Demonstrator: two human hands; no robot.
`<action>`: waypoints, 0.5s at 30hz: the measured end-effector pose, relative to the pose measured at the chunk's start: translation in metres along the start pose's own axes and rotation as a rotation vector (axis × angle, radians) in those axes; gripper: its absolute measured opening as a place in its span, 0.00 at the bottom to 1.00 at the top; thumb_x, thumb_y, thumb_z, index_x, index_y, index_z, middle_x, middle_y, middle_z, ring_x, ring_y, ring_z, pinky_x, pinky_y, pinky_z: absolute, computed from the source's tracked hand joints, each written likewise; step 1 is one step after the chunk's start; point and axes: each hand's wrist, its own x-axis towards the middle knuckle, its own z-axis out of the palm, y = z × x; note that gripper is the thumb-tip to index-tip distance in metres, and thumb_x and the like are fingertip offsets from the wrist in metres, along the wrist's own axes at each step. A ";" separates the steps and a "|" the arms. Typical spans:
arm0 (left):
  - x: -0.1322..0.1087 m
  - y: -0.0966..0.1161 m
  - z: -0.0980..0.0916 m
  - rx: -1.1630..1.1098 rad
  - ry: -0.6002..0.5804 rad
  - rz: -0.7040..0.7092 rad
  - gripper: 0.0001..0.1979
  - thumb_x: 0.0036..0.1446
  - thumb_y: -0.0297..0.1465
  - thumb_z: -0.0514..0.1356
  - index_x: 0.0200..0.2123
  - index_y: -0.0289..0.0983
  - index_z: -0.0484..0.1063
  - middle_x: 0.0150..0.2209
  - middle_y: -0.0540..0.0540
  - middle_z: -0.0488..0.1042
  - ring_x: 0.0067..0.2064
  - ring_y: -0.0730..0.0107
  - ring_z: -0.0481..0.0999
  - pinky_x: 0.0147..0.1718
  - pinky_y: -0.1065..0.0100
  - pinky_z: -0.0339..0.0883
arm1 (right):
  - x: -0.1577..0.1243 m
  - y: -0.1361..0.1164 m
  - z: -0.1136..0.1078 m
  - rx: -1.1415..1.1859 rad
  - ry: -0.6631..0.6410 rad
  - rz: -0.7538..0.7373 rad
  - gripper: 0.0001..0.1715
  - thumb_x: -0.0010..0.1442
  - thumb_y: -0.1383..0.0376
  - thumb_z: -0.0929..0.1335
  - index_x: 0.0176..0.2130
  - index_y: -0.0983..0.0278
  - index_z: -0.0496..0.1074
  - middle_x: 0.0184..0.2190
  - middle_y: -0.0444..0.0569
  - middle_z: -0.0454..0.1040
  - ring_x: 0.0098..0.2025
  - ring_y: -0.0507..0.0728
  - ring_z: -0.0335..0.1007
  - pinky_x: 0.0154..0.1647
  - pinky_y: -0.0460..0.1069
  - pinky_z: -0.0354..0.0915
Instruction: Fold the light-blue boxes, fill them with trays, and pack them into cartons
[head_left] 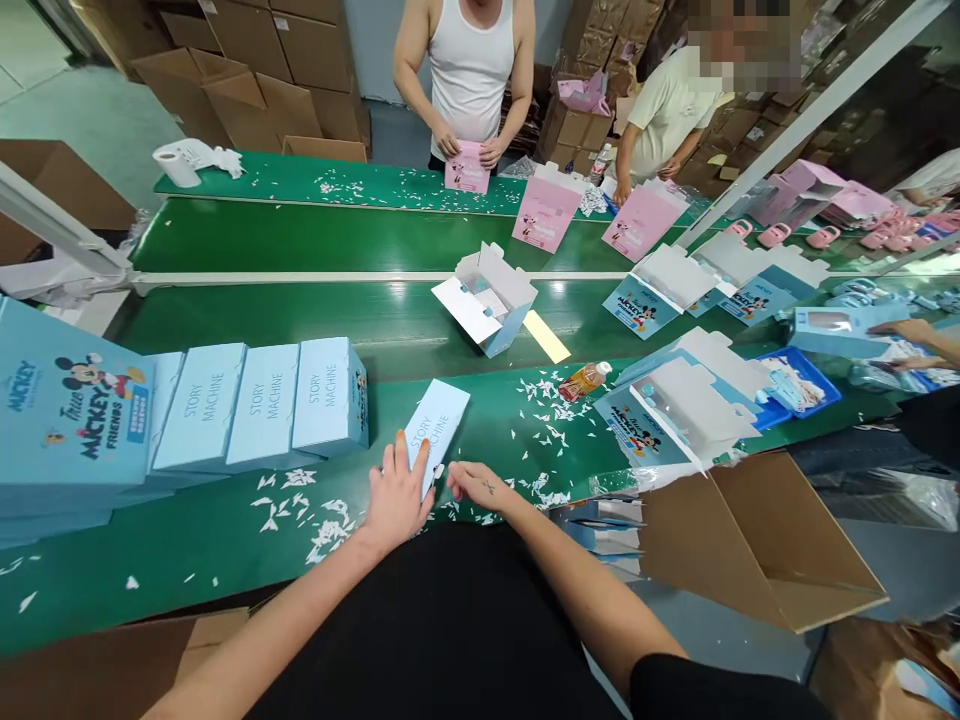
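A light-blue carton lettered STORY MACHINE [444,408] lies at an angle on the green bench just in front of me. My left hand [397,492] holds its near end, fingers over the top and side. Close to the carton's right edge is my right hand [475,484], its fingers curled together beside a small white piece [439,470]. Whether the fingertips grip that piece is hidden. White paper scraps [334,528] are scattered around both hands. To the left stand several closed blue cartons [264,400] in a row, beside a larger-looking Mickey carton face [75,400].
An open blue carton [510,325] sits on the conveyor [405,320] near a yellow strip [547,338]. A drink bottle [585,382], more open cartons [637,430] and a blue tray [817,395] are at right. Across, a person [472,70] handles a pink carton [466,168].
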 end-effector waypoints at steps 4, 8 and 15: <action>0.001 0.002 -0.001 0.009 -0.019 -0.012 0.36 0.61 0.39 0.54 0.70 0.36 0.48 0.70 0.24 0.42 0.65 0.32 0.55 0.49 0.47 0.60 | 0.011 0.003 0.026 0.166 -0.024 -0.027 0.39 0.70 0.42 0.50 0.34 0.65 0.72 0.28 0.46 0.76 0.30 0.51 0.72 0.34 0.44 0.66; 0.001 0.002 0.000 0.000 -0.022 -0.016 0.36 0.62 0.39 0.53 0.70 0.36 0.48 0.71 0.23 0.40 0.65 0.32 0.55 0.50 0.46 0.59 | 0.027 0.002 0.031 0.245 0.008 0.000 0.35 0.66 0.41 0.58 0.26 0.64 0.71 0.22 0.44 0.73 0.26 0.50 0.68 0.34 0.45 0.64; 0.002 0.002 0.001 0.008 -0.017 -0.017 0.37 0.61 0.39 0.54 0.70 0.35 0.48 0.70 0.24 0.42 0.64 0.34 0.56 0.50 0.47 0.59 | 0.032 0.007 0.032 0.337 -0.043 0.069 0.37 0.65 0.40 0.58 0.23 0.64 0.71 0.17 0.43 0.69 0.22 0.50 0.65 0.30 0.44 0.63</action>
